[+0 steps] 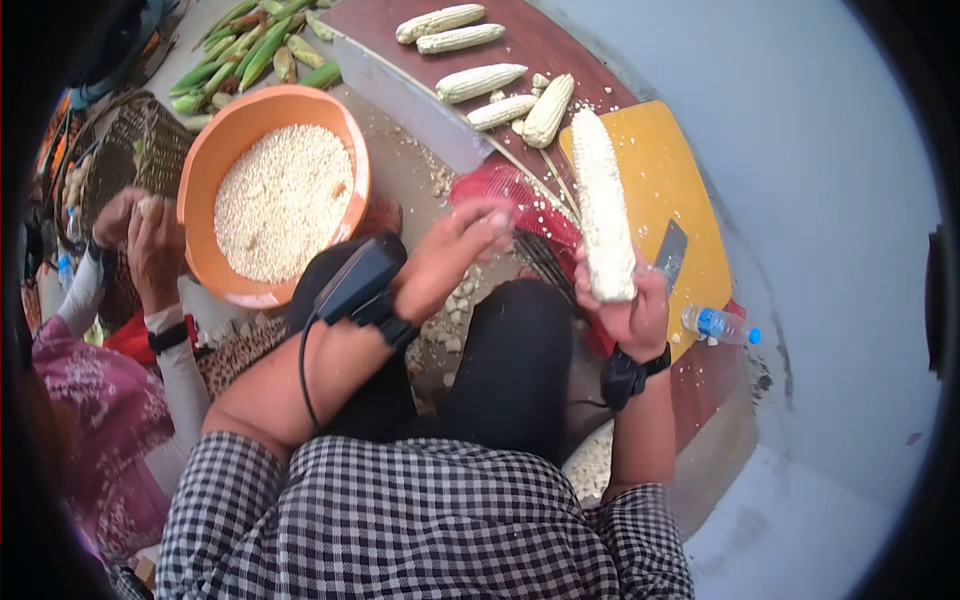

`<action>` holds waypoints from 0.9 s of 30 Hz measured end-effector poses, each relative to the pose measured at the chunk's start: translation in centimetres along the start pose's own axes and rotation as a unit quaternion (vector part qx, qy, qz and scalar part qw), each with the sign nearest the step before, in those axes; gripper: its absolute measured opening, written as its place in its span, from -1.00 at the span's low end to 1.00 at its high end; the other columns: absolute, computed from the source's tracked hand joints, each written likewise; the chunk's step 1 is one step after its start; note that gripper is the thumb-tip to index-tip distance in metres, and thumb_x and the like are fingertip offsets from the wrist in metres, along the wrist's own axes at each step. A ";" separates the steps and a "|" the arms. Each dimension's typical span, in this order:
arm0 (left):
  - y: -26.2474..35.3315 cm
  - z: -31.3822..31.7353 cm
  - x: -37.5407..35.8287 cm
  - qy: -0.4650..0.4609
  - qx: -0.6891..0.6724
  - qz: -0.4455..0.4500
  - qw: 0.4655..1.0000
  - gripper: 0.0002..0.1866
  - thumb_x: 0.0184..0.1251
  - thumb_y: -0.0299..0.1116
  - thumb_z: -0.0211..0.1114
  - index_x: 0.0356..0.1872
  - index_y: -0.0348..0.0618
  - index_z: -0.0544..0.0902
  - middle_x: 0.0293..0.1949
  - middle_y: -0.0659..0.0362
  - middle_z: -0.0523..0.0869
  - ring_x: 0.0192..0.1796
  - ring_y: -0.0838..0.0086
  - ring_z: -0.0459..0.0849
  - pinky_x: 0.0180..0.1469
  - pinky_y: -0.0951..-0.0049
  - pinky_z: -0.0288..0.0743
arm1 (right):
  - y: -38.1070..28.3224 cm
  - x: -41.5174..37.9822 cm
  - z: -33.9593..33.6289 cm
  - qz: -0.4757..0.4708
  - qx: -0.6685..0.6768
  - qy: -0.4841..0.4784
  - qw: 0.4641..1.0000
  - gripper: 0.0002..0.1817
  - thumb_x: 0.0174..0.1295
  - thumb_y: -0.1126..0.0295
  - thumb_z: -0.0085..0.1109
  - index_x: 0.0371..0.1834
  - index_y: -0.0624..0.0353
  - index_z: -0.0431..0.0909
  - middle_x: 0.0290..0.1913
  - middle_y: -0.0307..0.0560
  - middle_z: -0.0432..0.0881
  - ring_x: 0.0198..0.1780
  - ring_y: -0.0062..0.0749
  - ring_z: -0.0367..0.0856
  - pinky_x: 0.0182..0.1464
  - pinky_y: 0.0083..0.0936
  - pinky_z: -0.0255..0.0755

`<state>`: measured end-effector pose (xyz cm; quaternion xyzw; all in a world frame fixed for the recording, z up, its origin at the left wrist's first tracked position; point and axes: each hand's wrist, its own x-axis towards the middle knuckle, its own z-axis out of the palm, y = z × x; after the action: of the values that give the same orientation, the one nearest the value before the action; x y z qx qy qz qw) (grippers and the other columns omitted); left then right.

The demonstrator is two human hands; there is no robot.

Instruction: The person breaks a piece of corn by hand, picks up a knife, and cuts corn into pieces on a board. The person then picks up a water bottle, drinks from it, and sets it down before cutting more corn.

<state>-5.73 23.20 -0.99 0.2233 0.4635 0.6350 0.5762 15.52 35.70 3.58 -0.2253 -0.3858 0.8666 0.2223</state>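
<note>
My right hand (636, 312) is closed around the lower end of a peeled white corn cob (603, 205), which stands nearly upright with its kernels showing. To the left of the cob, my left hand (455, 252) is held in the air over a red mesh bag (510, 190). Its fingers are stretched out and slightly blurred, and I see nothing in them. Beyond the held cob, a yellow cutting board (650, 150) bears a knife blade (670, 255). Several peeled corn cobs (481, 82) lie on the dark red table (545, 50) farther off.
An orange basin (205, 250) of loose corn kernels stands at the left. Behind it lie unhusked corn ears (262, 50). A water bottle (722, 326) rests by the board's near edge. Another person's hands (150, 240) are at the far left, near a woven basket (140, 140).
</note>
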 end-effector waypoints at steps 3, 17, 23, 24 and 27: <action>0.6 1.4 -0.5 0.011 0.029 0.094 0.995 -0.47 0.49 -0.09 0.09 0.31 -0.23 0.38 0.03 0.11 0.62 -0.08 0.55 0.60 -0.12 0.58 0.46 | 1.4 -3.0 4.1 -0.016 -0.122 -0.016 0.992 -0.29 0.23 0.27 0.01 0.43 0.35 0.13 0.15 0.12 0.48 -0.02 -0.31 0.56 -0.03 -0.35 0.46; 0.1 -3.0 -1.3 0.090 0.253 0.188 0.945 -0.34 0.56 0.14 -0.20 -0.28 -0.30 0.63 -0.46 -0.11 0.66 -0.33 0.04 0.66 -0.19 0.16 0.48 | 9.8 -0.3 10.2 -0.202 -0.577 0.038 0.790 -0.23 0.28 0.20 0.01 0.46 0.42 0.01 0.33 0.30 0.30 0.31 -0.01 0.35 0.36 -0.24 0.20; -0.2 -4.6 -0.8 0.136 0.284 0.168 0.934 -0.39 0.58 0.05 -0.15 -0.33 -0.31 0.64 -0.47 -0.08 0.66 -0.35 0.16 0.63 -0.21 0.21 0.48 | 12.1 2.2 9.5 -0.252 -0.565 0.044 0.784 -0.20 0.33 0.07 -0.02 0.46 0.44 -0.01 0.31 0.33 0.32 0.31 0.02 0.37 0.35 -0.22 0.21; -0.3 -5.0 -0.6 0.116 0.285 0.159 0.938 -0.44 0.59 0.00 -0.12 -0.23 -0.32 0.65 -0.42 -0.03 0.68 -0.31 0.33 0.61 -0.17 0.27 0.48 | 12.2 2.6 9.1 -0.252 -0.555 0.044 0.791 -0.19 0.34 0.05 -0.03 0.46 0.44 -0.02 0.31 0.32 0.32 0.31 0.02 0.37 0.35 -0.23 0.21; -0.4 -5.2 -0.6 0.062 0.227 0.156 0.959 -0.53 0.59 -0.08 -0.04 -0.10 -0.34 0.66 -0.39 0.04 0.71 -0.28 0.55 0.56 -0.14 0.36 0.48 | 12.2 3.4 8.5 -0.245 -0.536 0.049 0.806 -0.17 0.37 -0.02 -0.06 0.46 0.45 -0.02 0.31 0.30 0.33 0.30 -0.02 0.37 0.34 -0.24 0.22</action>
<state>-9.65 20.85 -3.61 0.3775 0.5896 0.6078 0.3746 5.42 25.42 -1.41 -0.2488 -0.8202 0.4263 0.2892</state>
